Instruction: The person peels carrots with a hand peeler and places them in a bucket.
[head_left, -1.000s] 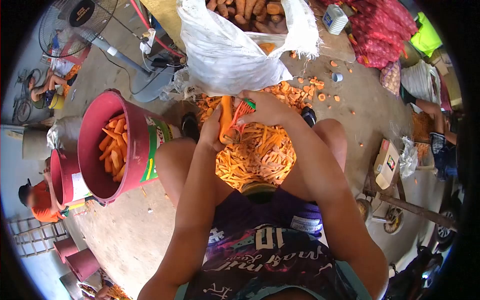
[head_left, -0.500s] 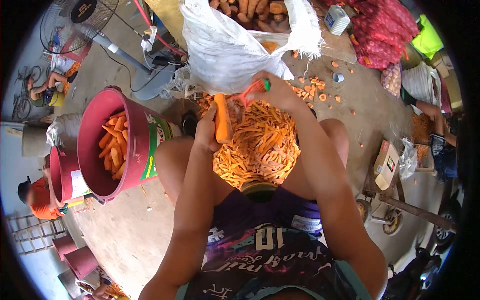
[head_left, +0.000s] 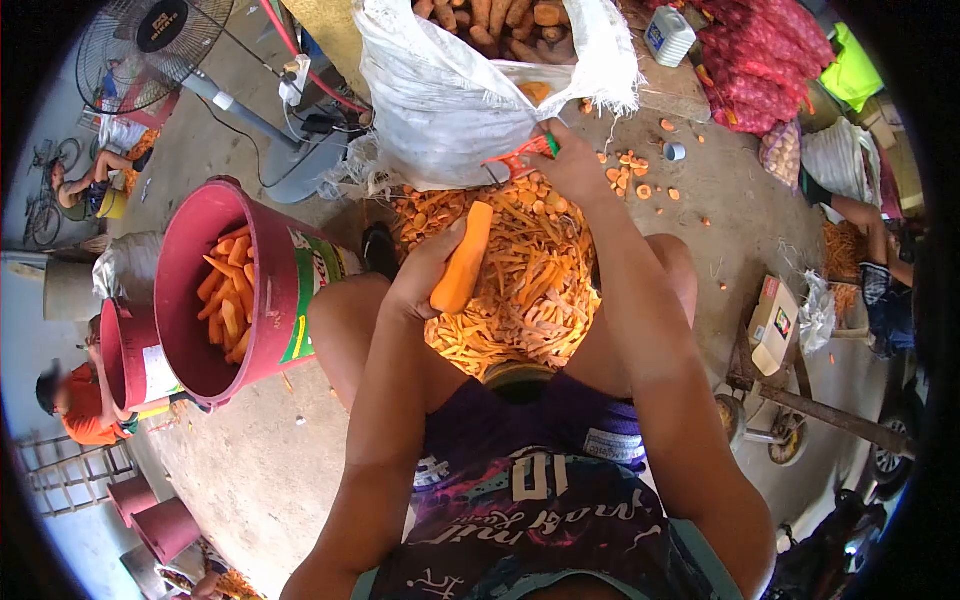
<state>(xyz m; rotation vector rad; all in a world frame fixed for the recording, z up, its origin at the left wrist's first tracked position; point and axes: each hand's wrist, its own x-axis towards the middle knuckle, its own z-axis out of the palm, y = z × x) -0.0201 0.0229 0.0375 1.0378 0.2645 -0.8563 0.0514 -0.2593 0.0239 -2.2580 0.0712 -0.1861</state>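
A peeled orange carrot is held in my left hand, tilted, with its upper end leaning right. My right hand grips a red peeler with a green part, above and to the right of the carrot and apart from it. Beneath both hands lies a heap of carrot peelings between my knees. Just beyond the hands, a white sack stands open with unpeeled carrots inside. To the left, a red tub holds peeled carrots.
A fan on a pole stands at the upper left. Red mesh sacks lie at the upper right. A cart with a cardboard box is at the right. Other people sit at both sides. Carrot pieces are scattered near the sack.
My right hand has moved up and slightly right with the peeler, away from the carrot. The carrot in my left hand has shifted right and now tilts more.
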